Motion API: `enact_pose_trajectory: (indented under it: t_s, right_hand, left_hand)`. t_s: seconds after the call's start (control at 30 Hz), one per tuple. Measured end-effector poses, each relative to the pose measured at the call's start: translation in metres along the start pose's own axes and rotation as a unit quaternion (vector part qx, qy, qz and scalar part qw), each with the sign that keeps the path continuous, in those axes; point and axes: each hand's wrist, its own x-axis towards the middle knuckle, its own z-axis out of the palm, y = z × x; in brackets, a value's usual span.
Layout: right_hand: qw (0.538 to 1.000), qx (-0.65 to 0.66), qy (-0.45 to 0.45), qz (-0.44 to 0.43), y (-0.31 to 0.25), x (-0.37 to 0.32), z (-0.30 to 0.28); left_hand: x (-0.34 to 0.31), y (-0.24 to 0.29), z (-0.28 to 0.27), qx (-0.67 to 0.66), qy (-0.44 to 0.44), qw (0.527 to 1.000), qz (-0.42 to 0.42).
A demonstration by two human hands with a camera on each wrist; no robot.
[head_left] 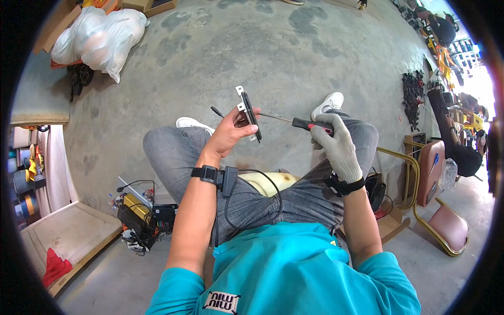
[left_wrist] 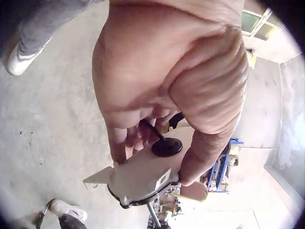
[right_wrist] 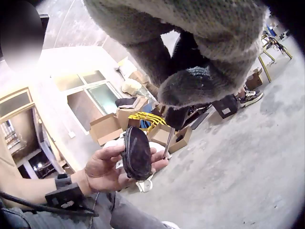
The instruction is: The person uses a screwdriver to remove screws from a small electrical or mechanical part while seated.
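Note:
My bare left hand [head_left: 226,135] grips an oval part with a black face [right_wrist: 138,155] and a pale housing [left_wrist: 138,174], held upright between thumb and fingers. White tabs stick out of its edge, and a black cable [left_wrist: 153,131] leaves the housing through a round grommet. A dark cable end [head_left: 216,111] pokes out left of the fingers. The right hand [head_left: 338,147], in a knitted glove, holds a screwdriver [head_left: 310,126] by its black and red handle. Its shaft points left, with the tip right at the part's black side in the head view.
Both hands are above the lap, between bent knees. On the concrete floor [head_left: 210,52] stand a white bag [head_left: 100,39] at back left, tools and wires [head_left: 142,215] by the left leg, and a gold-framed chair [head_left: 443,226] at right. A wooden board [head_left: 68,236] lies lower left.

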Motion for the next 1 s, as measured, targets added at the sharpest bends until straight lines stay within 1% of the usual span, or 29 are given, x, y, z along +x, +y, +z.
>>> enact_pose_trajectory:
  t_s: [0.07,0.13,0.23,0.27,0.33,0.43,0.47,0.5,0.53,0.6,0.67,0.73,0.83,1.0]
  right_hand:
    - [1.0,0.016,0.005,-0.003,-0.001,0.0,-0.002]
    - [0.999,0.032,0.01,-0.006,-0.001,-0.001,-0.004]
    - [0.998,0.049,0.028,-0.013,0.003,0.001,-0.01]
    - [0.997,0.074,0.023,-0.03,0.008,0.003,-0.014]
    - [0.992,0.114,0.019,-0.057,0.013,0.006,-0.022]
    - [0.988,0.135,0.011,-0.069,0.007,0.001,-0.034]
    - [0.986,0.142,0.018,-0.087,0.006,0.0,-0.035]
    - [0.986,0.142,0.016,-0.087,0.003,-0.002,-0.036]
    - [0.985,0.144,0.003,-0.092,-0.002,-0.006,-0.037]
    - [0.984,0.147,-0.011,-0.096,-0.008,-0.011,-0.038]
    - [0.986,0.129,-0.047,-0.094,-0.012,-0.013,-0.038]
    - [0.987,0.122,-0.053,-0.087,-0.018,-0.018,-0.036]
    - [0.988,0.113,-0.055,-0.085,-0.02,-0.02,-0.032]
    - [0.987,0.114,-0.056,-0.096,-0.022,-0.021,-0.029]
  left_hand:
    - [0.0,-0.002,-0.002,-0.013,0.0,1.0,0.0]
    - [0.0,-0.002,-0.002,-0.071,-0.004,0.997,0.01]
    - [0.0,-0.001,-0.005,-0.097,-0.006,0.995,0.022]
    - [0.001,-0.001,-0.007,-0.098,-0.005,0.995,0.021]
    - [0.001,-0.001,-0.01,-0.143,-0.021,0.989,0.032]
    - [-0.003,0.001,-0.011,-0.175,-0.033,0.984,0.029]
    - [-0.003,0.001,-0.012,-0.175,-0.031,0.984,0.028]
    - [-0.001,0.0,-0.012,-0.18,-0.048,0.982,0.026]
    - [0.0,-0.001,-0.013,-0.185,-0.064,0.98,0.023]
    - [-0.001,-0.002,-0.013,-0.183,-0.068,0.981,0.016]
    - [-0.001,-0.002,-0.013,-0.181,-0.072,0.981,0.009]
    - [-0.002,-0.002,-0.013,-0.184,-0.095,0.978,0.006]
    - [-0.004,0.0,-0.013,-0.177,-0.105,0.979,-0.008]
    - [-0.003,-0.002,-0.014,-0.159,-0.105,0.981,-0.02]
